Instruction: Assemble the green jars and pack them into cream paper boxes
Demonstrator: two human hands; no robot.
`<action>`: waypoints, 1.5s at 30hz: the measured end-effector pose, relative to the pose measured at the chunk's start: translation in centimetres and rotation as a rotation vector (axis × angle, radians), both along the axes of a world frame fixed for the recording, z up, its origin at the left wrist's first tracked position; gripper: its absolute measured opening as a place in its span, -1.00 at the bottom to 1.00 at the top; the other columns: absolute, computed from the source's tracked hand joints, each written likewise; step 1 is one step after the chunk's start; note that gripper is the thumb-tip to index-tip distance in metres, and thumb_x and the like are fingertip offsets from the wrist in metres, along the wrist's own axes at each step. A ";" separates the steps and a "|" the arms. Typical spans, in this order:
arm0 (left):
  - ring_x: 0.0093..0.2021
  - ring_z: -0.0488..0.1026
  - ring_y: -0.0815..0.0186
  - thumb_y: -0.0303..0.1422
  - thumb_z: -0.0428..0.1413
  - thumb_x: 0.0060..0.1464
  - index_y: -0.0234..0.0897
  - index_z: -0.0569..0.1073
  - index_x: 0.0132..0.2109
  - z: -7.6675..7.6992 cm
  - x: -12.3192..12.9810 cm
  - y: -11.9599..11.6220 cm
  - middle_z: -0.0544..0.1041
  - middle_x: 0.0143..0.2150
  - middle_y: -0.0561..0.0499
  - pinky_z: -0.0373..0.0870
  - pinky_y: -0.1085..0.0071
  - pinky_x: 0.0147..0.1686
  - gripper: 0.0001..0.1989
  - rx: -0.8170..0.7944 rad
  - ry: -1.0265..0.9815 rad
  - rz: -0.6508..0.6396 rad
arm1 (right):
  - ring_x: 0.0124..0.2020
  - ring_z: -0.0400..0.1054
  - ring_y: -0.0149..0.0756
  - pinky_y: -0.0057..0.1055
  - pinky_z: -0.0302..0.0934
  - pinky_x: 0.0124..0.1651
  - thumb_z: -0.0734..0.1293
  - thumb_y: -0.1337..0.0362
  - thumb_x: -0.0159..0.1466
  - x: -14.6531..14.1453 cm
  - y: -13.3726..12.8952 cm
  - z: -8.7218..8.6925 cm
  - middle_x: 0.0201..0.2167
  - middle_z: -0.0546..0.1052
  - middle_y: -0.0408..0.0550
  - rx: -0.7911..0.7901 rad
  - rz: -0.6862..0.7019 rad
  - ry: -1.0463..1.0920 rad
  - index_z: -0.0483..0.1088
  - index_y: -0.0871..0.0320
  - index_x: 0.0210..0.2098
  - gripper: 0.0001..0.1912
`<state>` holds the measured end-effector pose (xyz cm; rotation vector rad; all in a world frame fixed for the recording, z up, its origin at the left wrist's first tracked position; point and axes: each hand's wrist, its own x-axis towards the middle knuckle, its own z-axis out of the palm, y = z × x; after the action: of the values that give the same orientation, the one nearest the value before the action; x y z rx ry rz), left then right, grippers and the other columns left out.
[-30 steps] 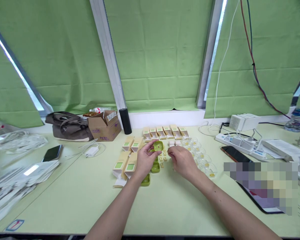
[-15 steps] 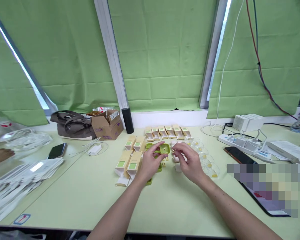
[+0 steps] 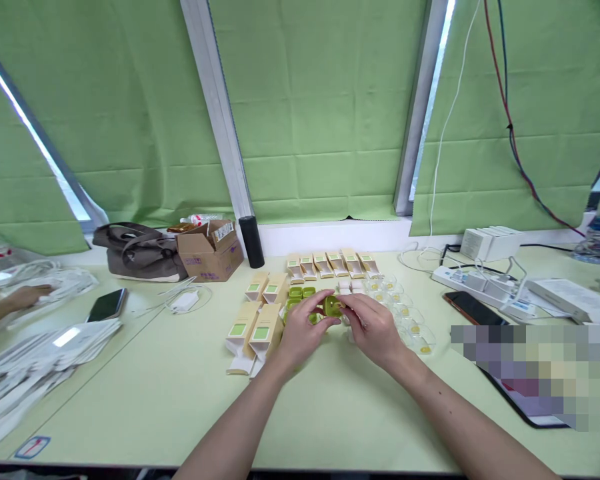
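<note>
My left hand (image 3: pixel 305 330) holds a small green square container (image 3: pixel 333 306) between thumb and fingers. My right hand (image 3: pixel 373 325) is closed at the container's right side, its fingertips at the opening; what they pinch is too small to name. More green containers (image 3: pixel 295 292) lie behind and beside my left hand. Open cream boxes with green labels (image 3: pixel 266 331) stand to the left, and another row of them (image 3: pixel 337 262) stands behind. Small white pieces (image 3: pixel 351 285) sit behind my right hand, and clear cups with yellow bits (image 3: pixel 415 329) lie to its right.
A cardboard box (image 3: pixel 210 253), grey bag (image 3: pixel 143 253) and black cylinder (image 3: pixel 251 241) stand at the back left. A phone (image 3: pixel 474 309), power strip (image 3: pixel 485 288) and tablet (image 3: pixel 523 400) are at right. Another person's hand (image 3: pixel 30 295) touches white cables at far left.
My right hand has moved left to the green container, and its fingertips now reach the opening. The other person's hand has moved right onto the cables. The view has shifted slightly.
</note>
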<state>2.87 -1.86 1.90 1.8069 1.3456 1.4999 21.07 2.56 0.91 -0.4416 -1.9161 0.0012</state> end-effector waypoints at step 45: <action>0.11 0.36 0.04 -0.32 0.43 0.04 -0.07 0.64 0.11 -0.5 -1.5 1.0 0.56 -0.06 -0.10 0.40 0.06 0.16 -0.55 0.324 0.237 0.118 | 0.23 0.43 -0.02 -0.05 0.48 0.12 0.28 0.41 0.39 1.0 0.4 0.1 0.21 0.53 0.15 -0.062 0.029 -0.163 0.16 0.06 0.42 -0.37</action>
<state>1.39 -0.88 1.38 2.1987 1.4022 1.6875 22.07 2.95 1.05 -0.4674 -2.0872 0.0442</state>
